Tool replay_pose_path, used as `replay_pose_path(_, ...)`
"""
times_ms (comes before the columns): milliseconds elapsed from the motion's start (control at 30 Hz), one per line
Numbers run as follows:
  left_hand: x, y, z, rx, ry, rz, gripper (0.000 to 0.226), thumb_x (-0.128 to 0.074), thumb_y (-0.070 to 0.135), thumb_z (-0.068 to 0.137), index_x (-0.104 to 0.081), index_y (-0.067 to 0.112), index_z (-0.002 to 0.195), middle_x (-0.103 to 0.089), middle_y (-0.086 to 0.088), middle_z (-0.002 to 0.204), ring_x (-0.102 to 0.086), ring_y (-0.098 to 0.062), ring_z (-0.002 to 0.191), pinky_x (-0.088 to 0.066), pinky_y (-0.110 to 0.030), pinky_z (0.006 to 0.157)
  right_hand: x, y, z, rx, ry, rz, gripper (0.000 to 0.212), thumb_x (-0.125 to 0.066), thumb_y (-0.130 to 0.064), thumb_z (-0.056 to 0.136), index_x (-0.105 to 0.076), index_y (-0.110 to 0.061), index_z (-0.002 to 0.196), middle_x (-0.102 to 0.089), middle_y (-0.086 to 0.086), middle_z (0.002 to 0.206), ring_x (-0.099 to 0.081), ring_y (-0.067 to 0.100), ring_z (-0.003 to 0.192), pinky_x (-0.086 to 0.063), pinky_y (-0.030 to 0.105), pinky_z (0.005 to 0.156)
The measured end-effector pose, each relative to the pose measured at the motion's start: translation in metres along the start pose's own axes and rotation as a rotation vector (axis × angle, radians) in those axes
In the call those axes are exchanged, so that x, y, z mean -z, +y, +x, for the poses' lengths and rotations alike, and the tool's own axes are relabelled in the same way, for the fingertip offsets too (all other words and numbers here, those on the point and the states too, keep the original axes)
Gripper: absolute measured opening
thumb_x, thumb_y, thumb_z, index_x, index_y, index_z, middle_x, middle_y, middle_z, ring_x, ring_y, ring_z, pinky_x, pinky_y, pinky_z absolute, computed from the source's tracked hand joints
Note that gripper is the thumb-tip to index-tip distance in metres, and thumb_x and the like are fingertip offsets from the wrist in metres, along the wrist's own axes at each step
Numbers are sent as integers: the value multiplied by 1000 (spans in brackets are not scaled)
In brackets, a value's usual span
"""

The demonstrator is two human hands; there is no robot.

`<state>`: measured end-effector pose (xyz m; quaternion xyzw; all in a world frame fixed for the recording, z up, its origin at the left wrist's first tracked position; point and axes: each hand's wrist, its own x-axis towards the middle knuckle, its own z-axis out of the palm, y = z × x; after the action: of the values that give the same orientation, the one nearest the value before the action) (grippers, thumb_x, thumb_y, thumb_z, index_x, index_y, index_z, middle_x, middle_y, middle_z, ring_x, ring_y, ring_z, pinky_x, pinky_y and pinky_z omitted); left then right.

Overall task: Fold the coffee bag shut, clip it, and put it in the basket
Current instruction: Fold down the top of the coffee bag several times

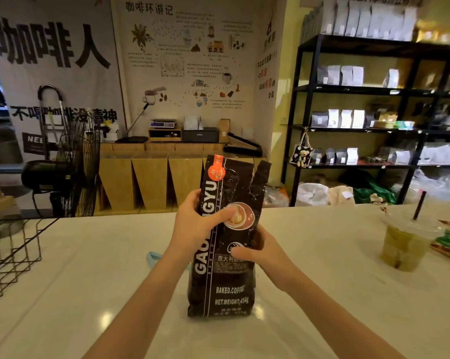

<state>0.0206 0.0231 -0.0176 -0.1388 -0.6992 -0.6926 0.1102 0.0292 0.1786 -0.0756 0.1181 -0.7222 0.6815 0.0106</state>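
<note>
1. Head view: a tall dark coffee bag (225, 244) stands upright on the pale tabletop (322, 294), near centre.
2. The left hand (192, 225) grips its upper left side; the right hand (260, 257) clasps the middle right.
3. The top is unfolded and looks crinkly, soft and glossy, so probably slippery; the full base seems heavy. Pinch the empty top to fold.
4. A wire basket (14, 252) sits far left.

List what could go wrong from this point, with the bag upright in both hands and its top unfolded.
1. The coffee bag stands on the counter with its top open; a tilt during folding could spill coffee.
2. The clip lies partly hidden behind the left hand; reaching for it leaves only the right hand steadying the bag.
3. The iced drink is nearby; a sweeping elbow might hit it.
</note>
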Motion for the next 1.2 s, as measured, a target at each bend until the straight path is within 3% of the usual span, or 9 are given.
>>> replay_pose_path(300,-5,-11,-4,-72,160,-38,39,-79,16,62,-58,22,94,-69,2,94,-68,-18,90,-56,-32,75,-3,-1,-3,24,2,-47,70,-81,-39,49,-53,-34,112,-67,-5,112,-65,10,102,-54,25,79)
replay_pose_path(433,-5,5,3,-126,154,244,95,-81,34,58,-26,24,135,-50,-1,131,-49,-17,119,-40,-32,98,-3,-2,-3,33,12,-49,78,-79,-42,50,-50,-30,121,-64,-6,118,-60,11,109,-51,32,91)
replay_pose_path(500,-8,24,12,-346,205,497,108,-77,50,57,-13,26,141,-31,-4,146,-31,-18,133,-27,-35,106,-4,-2,-3,34,9,-53,80,-79,-43,52,-48,-30,125,-63,-7,121,-58,10,112,-51,30,92)
replay_pose_path(567,-18,42,23,-712,219,825,95,-63,63,63,-21,26,139,-28,-9,148,-25,-23,135,-20,-38,109,-7,-1,-5,49,7,-35,75,-77,-42,58,-46,-34,126,-63,-11,121,-59,8,111,-52,24,86)
replay_pose_path(633,-33,57,38,-931,143,1127,79,-53,67,69,-35,24,133,-36,-12,143,-31,-28,132,-22,-41,107,-11,0,-8,83,24,-20,72,-74,-41,65,-42,-36,129,-61,-13,122,-58,6,111,-52,19,82)
replay_pose_path(767,-53,70,61,-769,-33,1431,59,-38,61,83,-56,13,111,-64,-9,98,-60,-23,89,-43,-35,76,-17,2,-13,138,57,38,73,-70,-39,72,-34,-35,135,-57,-11,127,-58,5,112,-53,24,86)
replay_pose_path(867,-54,68,72,-757,-45,1375,47,-37,47,90,-63,8,93,-55,-5,70,-52,-18,64,-42,-30,59,-21,3,-16,156,104,83,77,-67,-43,72,-29,-32,137,-51,-11,131,-55,8,115,-52,28,89)
replay_pose_path(1067,-47,58,78,-757,-50,1068,43,-43,40,90,-66,6,78,-58,-4,63,-50,-16,60,-48,-36,64,-28,17,-23,199,245,108,34,-57,-41,76,-46,-20,101,-64,-1,104,-66,6,91,-55,22,72)
replay_pose_path(1200,-44,54,78,-746,-39,942,38,-46,38,90,-56,15,61,-45,5,50,-46,-16,56,-47,-39,71,-33,26,-23,239,210,42,32,-54,-47,78,-42,-25,99,-65,-2,100,-67,8,89,-54,22,68)
